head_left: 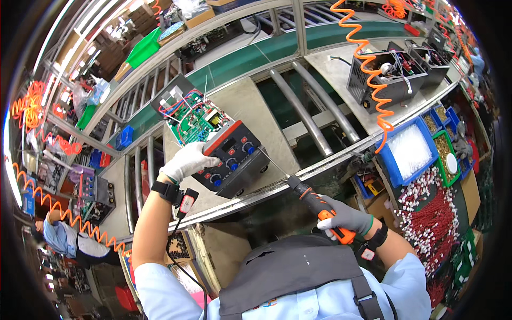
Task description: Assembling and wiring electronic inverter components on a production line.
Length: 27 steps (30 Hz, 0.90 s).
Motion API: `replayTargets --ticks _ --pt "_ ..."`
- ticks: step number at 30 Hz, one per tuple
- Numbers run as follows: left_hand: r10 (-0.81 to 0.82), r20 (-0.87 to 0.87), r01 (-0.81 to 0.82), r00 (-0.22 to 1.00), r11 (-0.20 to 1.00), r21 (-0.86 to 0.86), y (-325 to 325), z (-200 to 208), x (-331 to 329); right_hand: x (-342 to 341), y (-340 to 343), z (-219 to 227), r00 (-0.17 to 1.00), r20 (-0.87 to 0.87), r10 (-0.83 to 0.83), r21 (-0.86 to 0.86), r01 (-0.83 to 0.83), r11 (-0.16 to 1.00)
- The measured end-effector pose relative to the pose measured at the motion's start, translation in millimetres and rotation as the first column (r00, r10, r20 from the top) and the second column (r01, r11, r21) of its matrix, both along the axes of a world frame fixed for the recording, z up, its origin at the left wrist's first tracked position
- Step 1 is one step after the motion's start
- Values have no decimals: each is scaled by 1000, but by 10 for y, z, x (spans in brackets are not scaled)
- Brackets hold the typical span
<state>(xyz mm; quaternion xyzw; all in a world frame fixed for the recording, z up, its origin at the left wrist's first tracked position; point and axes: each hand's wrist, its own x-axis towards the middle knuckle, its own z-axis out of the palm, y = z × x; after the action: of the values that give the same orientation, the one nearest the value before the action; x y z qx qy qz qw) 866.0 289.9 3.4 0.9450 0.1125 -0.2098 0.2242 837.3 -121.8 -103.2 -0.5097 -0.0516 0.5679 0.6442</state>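
Observation:
A dark control unit (pixel 234 160) with an orange-red edge and blue knobs stands tilted on a pale board, its circuit board (pixel 200 120) and wiring exposed behind the front panel. My left hand (pixel 186 161), in a white glove, grips the panel's left part with fingers over its upper edge. In a grey glove, my right hand (pixel 345 214) is wrapped round an orange and black electric screwdriver (pixel 309 196). The long bit points up-left at the unit's right side; whether its tip touches is too small to tell.
Metal rollers (pixel 301 112) run right of the board. Two open dark units (pixel 392 77) stand farther right, behind an orange coiled hose (pixel 368 64). At right are a blue tray (pixel 408 152) of white pieces and red wire bundles (pixel 432 218). Another person (pixel 69 234) is at far left.

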Motion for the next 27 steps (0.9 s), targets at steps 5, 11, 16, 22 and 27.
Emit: replayTargets --ticks 5,11,16,22,27 --pt "-18 161 -32 987 953 302 -218 165 -144 63 -17 -219 906 414 83 -91 -49 995" --pt "680 724 -368 110 705 -606 420 -517 -982 -247 -481 -649 855 507 112 36 -151 988" --pt "836 251 -433 487 481 -763 -358 -1743 -2135 -367 -474 -977 869 293 399 -48 -404 914" --pt "903 -316 -308 290 -224 -925 -1051 -2023 -1791 -294 -152 -456 649 547 528 -229 -491 840" --pt "839 -409 -38 358 -424 -905 -843 -2097 -1862 -512 26 -215 615 585 528 -286 -453 844"
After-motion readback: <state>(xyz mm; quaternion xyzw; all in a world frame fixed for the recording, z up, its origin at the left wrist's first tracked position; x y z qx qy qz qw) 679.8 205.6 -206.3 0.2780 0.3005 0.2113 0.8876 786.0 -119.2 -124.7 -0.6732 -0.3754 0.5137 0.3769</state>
